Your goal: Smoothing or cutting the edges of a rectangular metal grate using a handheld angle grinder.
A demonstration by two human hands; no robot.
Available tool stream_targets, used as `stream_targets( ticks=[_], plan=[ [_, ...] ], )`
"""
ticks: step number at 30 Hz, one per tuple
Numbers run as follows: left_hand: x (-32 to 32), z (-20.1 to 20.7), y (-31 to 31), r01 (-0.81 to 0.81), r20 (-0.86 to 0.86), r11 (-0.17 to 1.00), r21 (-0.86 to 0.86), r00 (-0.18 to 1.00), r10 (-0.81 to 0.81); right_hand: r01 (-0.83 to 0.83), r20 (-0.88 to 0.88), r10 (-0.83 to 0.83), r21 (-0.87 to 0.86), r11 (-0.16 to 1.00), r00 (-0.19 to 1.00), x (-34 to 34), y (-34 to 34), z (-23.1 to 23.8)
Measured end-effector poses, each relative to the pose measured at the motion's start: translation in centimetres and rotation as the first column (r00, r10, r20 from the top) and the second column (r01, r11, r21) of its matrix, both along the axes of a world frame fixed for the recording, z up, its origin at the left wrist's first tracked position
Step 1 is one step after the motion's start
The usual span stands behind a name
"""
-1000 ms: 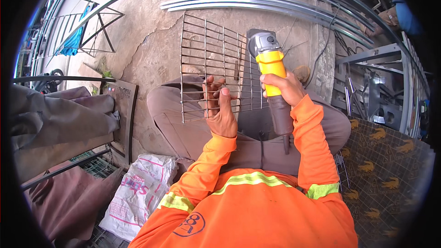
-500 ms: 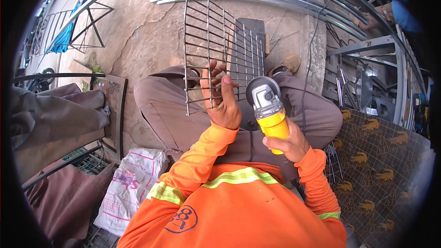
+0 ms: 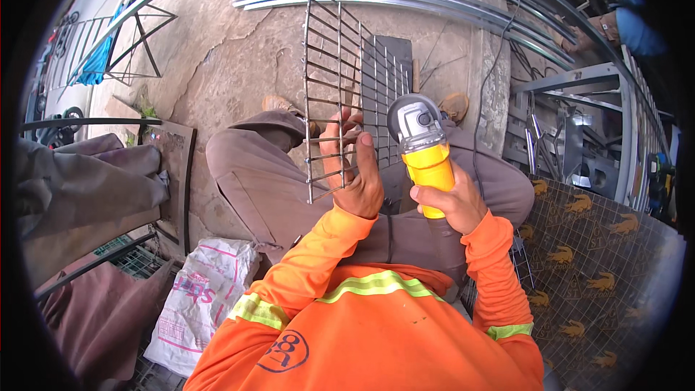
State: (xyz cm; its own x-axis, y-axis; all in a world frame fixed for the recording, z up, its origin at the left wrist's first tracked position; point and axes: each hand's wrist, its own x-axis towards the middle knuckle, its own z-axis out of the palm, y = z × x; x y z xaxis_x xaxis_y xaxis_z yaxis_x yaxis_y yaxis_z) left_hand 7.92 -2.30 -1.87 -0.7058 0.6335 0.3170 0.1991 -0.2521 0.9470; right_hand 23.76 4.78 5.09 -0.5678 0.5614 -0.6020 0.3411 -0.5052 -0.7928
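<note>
The left hand (image 3: 356, 174) grips the grid (image 3: 340, 65), now more edge-on; the right hand (image 3: 452, 199), round the grinder (image 3: 427, 163), has nudged it forward, so its disc (image 3: 396, 111) sits near the grid.

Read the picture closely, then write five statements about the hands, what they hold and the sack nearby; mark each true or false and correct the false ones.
1. The right hand holds an angle grinder. True.
2. The left hand holds a wire grid. True.
3. The angle grinder is left of the wire grid. False: it is to its right.
4. A white sack lies to the person's left. True.
5. The angle grinder's housing is red. False: it is yellow.
</note>
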Motion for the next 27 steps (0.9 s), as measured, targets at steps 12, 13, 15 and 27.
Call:
stream_targets(
  ticks=[12, 13, 15, 27],
  plan=[
    [0.1, 0.7, 0.1, 0.040, 0.025, 0.997, -0.059, 0.999, -0.038, 0.052, -0.021, -0.049, 0.173, 0.983, 0.999, -6.7, 9.5, -2.3],
    [0.1, 0.8, 0.2, 0.028, 0.023, 0.999, -0.045, 0.999, -0.027, 0.052, -0.020, -0.049, 0.172, 0.984, 0.999, -7.0, 9.8, -2.2],
    [0.0, 0.7, 0.2, 0.028, 0.004, 0.999, -0.039, 1.000, -0.028, 0.041, -0.009, -0.040, 0.167, 0.985, 0.999, -7.1, 10.2, -2.2],
    [-1.1, 0.2, 0.0, -0.095, 0.064, 0.995, -0.003, 0.993, 0.095, -0.075, 0.055, 0.076, -0.030, 0.997, 0.996, 0.4, -1.3, 0.0]
  ],
)
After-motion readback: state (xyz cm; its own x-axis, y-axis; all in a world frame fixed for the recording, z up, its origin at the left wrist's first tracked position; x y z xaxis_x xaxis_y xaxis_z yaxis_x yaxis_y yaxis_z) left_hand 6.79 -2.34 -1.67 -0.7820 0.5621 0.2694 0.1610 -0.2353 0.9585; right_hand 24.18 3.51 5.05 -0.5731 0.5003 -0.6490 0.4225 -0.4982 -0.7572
